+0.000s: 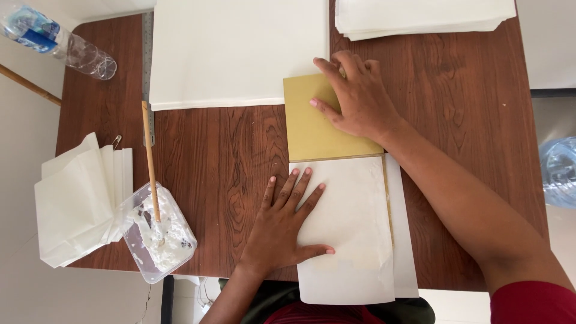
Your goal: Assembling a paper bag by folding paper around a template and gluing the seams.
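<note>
Where fingers [298,186] splay — flat on white sheet [348,228].

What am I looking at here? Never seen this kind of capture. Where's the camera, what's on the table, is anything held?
There is no machine: a person works with bare hands, filmed by one head-worn camera looking down at a brown wooden table. The left hand lies flat on a white paper sheet. The right hand presses on a mustard-yellow card. Neither hand grips anything. Around them are a large white sheet, a stack of white sheets, folded white papers, a clear tub of white paste with a wooden stick, a metal ruler and a plastic bottle.
</note>
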